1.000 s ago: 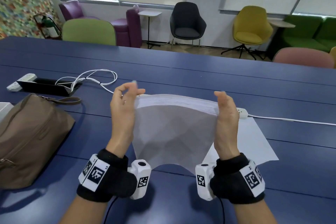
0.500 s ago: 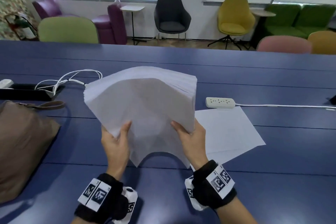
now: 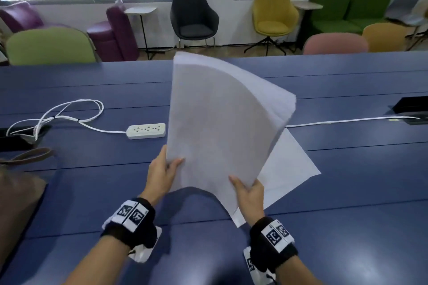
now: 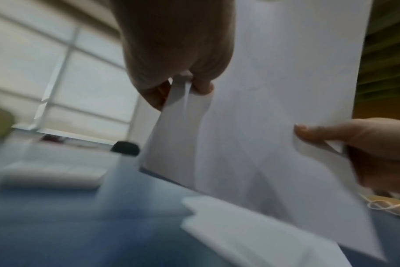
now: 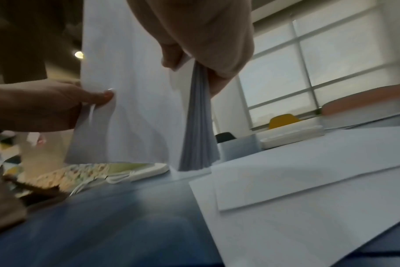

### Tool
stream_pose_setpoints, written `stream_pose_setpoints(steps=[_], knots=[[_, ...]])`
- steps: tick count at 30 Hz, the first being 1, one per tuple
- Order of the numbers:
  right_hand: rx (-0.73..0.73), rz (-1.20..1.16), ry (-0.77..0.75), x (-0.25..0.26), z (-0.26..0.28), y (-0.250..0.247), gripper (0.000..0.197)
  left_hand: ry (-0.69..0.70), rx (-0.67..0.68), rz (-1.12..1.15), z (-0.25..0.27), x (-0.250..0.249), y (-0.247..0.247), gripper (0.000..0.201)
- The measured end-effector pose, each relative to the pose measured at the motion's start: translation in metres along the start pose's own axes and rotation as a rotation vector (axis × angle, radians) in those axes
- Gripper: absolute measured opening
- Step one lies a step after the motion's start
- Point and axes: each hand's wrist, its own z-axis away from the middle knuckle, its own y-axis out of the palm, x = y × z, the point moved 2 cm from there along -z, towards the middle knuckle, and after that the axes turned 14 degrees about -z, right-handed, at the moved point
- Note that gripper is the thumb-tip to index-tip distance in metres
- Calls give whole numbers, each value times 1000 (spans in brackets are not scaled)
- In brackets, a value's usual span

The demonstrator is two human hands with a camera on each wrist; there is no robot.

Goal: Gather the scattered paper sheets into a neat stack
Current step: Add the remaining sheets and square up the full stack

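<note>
A thick stack of white paper sheets [image 3: 217,122] stands tilted above the blue table [image 3: 92,187], bowed and fanned toward the far right. My left hand [image 3: 162,169] pinches its lower left edge, thumb on the near face. My right hand [image 3: 249,192] grips its lower right corner. The left wrist view shows the stack [image 4: 274,108] pinched by my left hand [image 4: 185,79], with the right thumb [image 4: 308,131] on its face. In the right wrist view the sheet edges [image 5: 198,126] hang from my right hand [image 5: 194,59]. Loose sheets [image 3: 289,169] lie flat on the table under the stack.
A white power strip [image 3: 146,131] with its looped cable [image 3: 69,111] lies left of the stack. A brown bag [image 3: 16,203] sits at the left edge. A second white cable [image 3: 347,120] runs right to a black table socket [image 3: 410,109]. Chairs line the far side.
Both hands have shifted from the stack's top edge to its lower edge. The stack has swung up and to the right, now standing more upright over the loose sheets.
</note>
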Motion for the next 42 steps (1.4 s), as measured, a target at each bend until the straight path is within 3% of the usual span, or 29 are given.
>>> stream_pose_setpoints(steps=[3,5,7,9,11,16,18,21,25,29,32,34,38,40,42], knots=[[-139,-148,20,8,-9,-20,22,189,69,-54,-42,-49,20,38],[-263,-185,90,-6,-19,-40,33,235,193,-148,-67,-63,51,43],[-355,-158,234,-33,-28,-62,42,225,403,-288,-85,-56,93,46],[-364,-49,453,-63,-33,-87,32,193,609,-455,-91,-35,135,51],[-333,96,565,-75,-34,-104,21,139,702,-518,-93,-17,165,59],[-362,516,431,-58,-35,-118,24,136,719,-507,-114,0,207,76],[-405,554,350,-60,-36,-118,28,174,762,-598,-121,0,219,84],[-530,261,384,-75,-36,-111,37,214,772,-670,-131,-10,229,81],[-653,-124,519,-87,-43,-101,32,162,895,-662,-137,-14,237,65],[-619,-241,596,-77,-54,-104,26,124,969,-646,-139,-15,229,59],[-576,-177,557,-72,-60,-108,26,109,1053,-558,-132,-14,212,48],[-589,-130,512,-69,-59,-112,40,103,1201,-394,-118,-14,200,45],[-390,-238,589,-52,-39,-134,27,-73,1548,-84,-71,-8,174,44],[-262,-214,626,-44,-25,-154,25,-273,1564,99,-51,-2,164,49],[-181,-154,666,-42,-14,-168,27,-481,1440,321,-35,9,164,63]])
